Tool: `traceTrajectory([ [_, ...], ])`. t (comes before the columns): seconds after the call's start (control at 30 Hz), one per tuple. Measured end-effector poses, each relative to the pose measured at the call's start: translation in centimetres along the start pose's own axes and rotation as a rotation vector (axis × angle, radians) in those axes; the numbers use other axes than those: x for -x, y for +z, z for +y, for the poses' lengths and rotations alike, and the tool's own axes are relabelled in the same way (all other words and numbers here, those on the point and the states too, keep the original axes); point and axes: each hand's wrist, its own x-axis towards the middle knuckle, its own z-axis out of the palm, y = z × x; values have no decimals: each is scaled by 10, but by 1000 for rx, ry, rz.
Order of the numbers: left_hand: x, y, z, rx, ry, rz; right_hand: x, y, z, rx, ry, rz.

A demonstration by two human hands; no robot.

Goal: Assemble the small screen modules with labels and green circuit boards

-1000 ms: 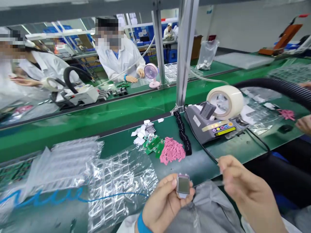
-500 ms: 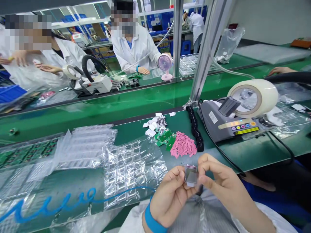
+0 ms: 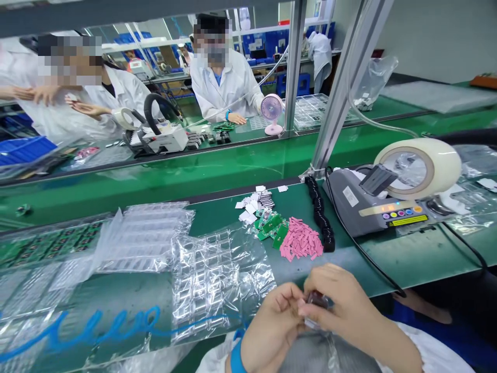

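We see a person's two bare hands at the counter's [image 3: 212, 210] near edge, holding a small dark part [image 3: 320, 299] between them. The left hand [image 3: 272, 324] has its fingers curled against it; the right hand's [image 3: 341, 298] thumb and fingers pinch it from the other side. We judge that both hands share it so one can steady while the other works closely. A dark surface shows above a pale edge, but fingers cover too much for us to tell its facing or long axis. Toward the far edge lie pink strips [image 3: 301, 241], green circuit boards [image 3: 272, 225] and white cards [image 3: 250, 208], seemingly grouped by kind for easy reach.
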Motion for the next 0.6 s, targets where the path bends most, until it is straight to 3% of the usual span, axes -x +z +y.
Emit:
traceTrajectory([
  [0.13, 7, -20, 5, 9, -14, -41, -31, 10, 23, 125, 40, -68],
  [0.27, 13, -39, 18, 102, -2, 50, -76, 18, 60, 237, 126, -32],
  [0.37, 18, -48, 26, 147, 13, 120, -100, 22, 78, 278, 107, -72],
  [0.47, 19, -53, 29, 92, 71, 179, -110, 19, 81, 246, 50, -126],
  [0.6, 17, -54, 28, -126, 301, 295, -95, -2, 59, 117, -31, -139],
])
